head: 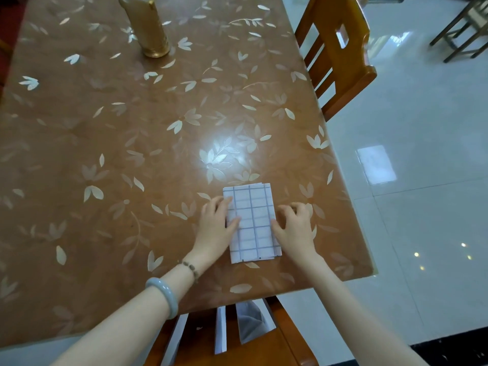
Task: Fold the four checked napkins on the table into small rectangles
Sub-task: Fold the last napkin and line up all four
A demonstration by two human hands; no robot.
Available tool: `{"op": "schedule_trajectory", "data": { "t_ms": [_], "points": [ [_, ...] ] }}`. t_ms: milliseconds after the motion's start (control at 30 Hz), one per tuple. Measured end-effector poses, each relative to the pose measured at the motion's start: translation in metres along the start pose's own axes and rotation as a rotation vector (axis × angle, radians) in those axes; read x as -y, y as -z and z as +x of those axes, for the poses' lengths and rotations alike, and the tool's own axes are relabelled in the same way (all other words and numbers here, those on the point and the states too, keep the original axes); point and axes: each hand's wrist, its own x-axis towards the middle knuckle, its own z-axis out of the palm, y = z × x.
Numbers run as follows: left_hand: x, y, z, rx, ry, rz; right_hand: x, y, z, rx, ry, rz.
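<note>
Checked napkin (pixel 250 223) lies folded to a small rectangle near the desk's (pixel 132 154) front right corner, my left hand (pixel 215 223) and right hand (pixel 293 225) pressing its sides with curled fingers gripping nothing; no unfolded napkins visible, so I judge it nearly done.

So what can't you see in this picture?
- Head view: how many layers the folded checked napkin has; only edge slivers show.
- What lies under the left hand and right hand.
- The gold vase: its top is cut off by the frame.
- Things on the near chair: hidden by the table.
</note>
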Motion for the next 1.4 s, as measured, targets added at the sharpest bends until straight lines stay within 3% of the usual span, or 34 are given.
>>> {"op": "schedule_trajectory", "data": {
  "t_ms": [100,367,533,700,900,1167,1400],
  "points": [
    [-0.02,-0.002,0.02,-0.072,0.378,-0.346,-0.002,0.002,-0.014,0.141,-0.137,0.116],
    [-0.04,-0.012,0.019,-0.051,0.644,-0.653,0.001,0.0,-0.017,0.18,-0.222,0.23],
    [-0.047,-0.006,0.001,0.134,0.675,-0.897,0.003,0.01,-0.015,0.258,-0.235,0.314],
    [-0.065,0.013,-0.012,0.162,0.717,-1.191,0.009,0.045,-0.016,0.4,-0.369,0.634],
    [-0.091,0.04,-0.035,0.15,0.67,-1.361,0.01,0.085,-0.036,0.654,-0.391,0.69],
    [-0.101,0.073,-0.078,0.029,0.603,-1.408,0.026,0.119,-0.097,0.478,-0.466,1.017],
    [-0.119,0.09,-0.119,0.33,0.422,-1.144,0.013,0.145,-0.151,0.153,-0.542,1.182]
  ]
}}
